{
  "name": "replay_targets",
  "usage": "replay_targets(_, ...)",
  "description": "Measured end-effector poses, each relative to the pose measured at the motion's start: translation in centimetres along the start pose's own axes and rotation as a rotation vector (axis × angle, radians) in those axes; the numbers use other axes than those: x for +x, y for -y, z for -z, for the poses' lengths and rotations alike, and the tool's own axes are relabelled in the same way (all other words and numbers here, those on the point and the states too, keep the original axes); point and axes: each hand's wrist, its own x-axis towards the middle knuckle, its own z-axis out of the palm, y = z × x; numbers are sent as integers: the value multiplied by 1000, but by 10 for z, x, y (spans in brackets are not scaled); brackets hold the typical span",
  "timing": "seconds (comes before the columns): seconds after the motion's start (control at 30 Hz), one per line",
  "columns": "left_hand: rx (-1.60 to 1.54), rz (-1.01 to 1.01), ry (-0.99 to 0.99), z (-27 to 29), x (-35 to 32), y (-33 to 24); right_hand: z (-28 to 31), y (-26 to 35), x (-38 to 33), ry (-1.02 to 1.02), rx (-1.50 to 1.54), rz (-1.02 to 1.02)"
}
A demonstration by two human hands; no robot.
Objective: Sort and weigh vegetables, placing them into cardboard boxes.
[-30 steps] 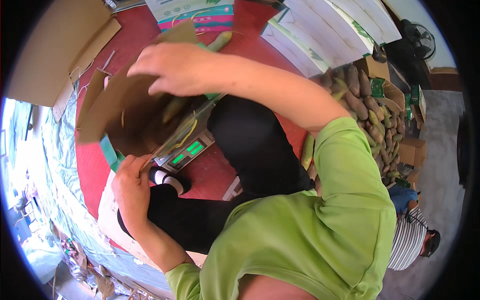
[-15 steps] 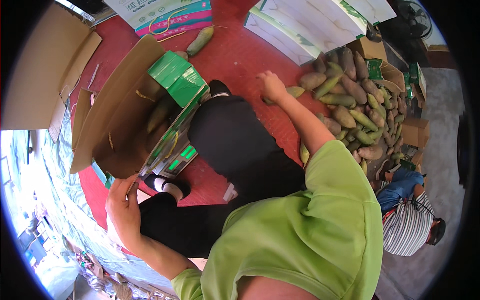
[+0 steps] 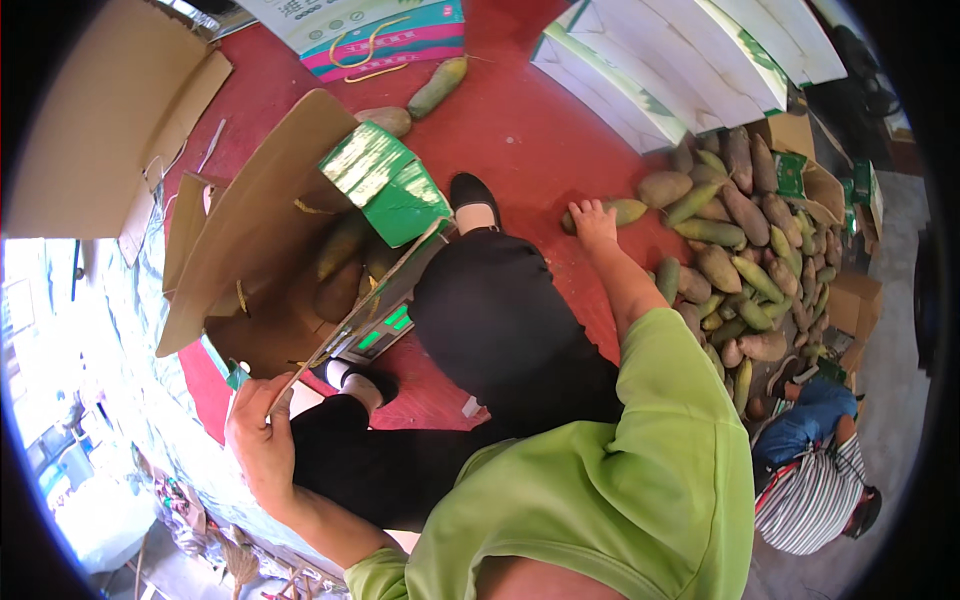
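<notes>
My left hand (image 3: pixel 262 432) grips the near flap of an open cardboard box (image 3: pixel 262 240) with green printed flaps; several green-brown papayas lie inside it. My right hand (image 3: pixel 594 222) reaches out to the right over the red floor and closes on a green papaya (image 3: pixel 628 210) at the edge of a big pile of papayas (image 3: pixel 745 260). My black-trousered knee (image 3: pixel 495 310) sits between the box and the pile.
Two loose papayas (image 3: pixel 438 88) lie on the red floor (image 3: pixel 520 130) beyond the box. White and green cartons (image 3: pixel 680 50) stand at the back right, flat cardboard (image 3: pixel 95 110) at the left. Another person in a striped shirt (image 3: pixel 815 495) crouches at the lower right.
My right hand left the box top, swung right across the floor and reached the papaya at the pile's edge. My left hand stays on the box flap.
</notes>
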Motion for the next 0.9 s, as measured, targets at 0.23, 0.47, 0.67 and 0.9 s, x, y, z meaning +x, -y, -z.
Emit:
replay_targets(0.23, 41, 20, 28, 5, 4, -5, -3, -7, 6, 84, -95, 91)
replay_targets(0.47, 36, -14, 7, 7, -2, 0, 31, -14, -14, -41, 42, 133)
replay_targets(0.67, 29, -34, 2, 5, -7, 7, 88, -13, -16, -240, 631, 74)
replay_targets(0.9, 45, -78, 6, 4, -12, 14, 236, 3, -28, -399, 1471, 329)
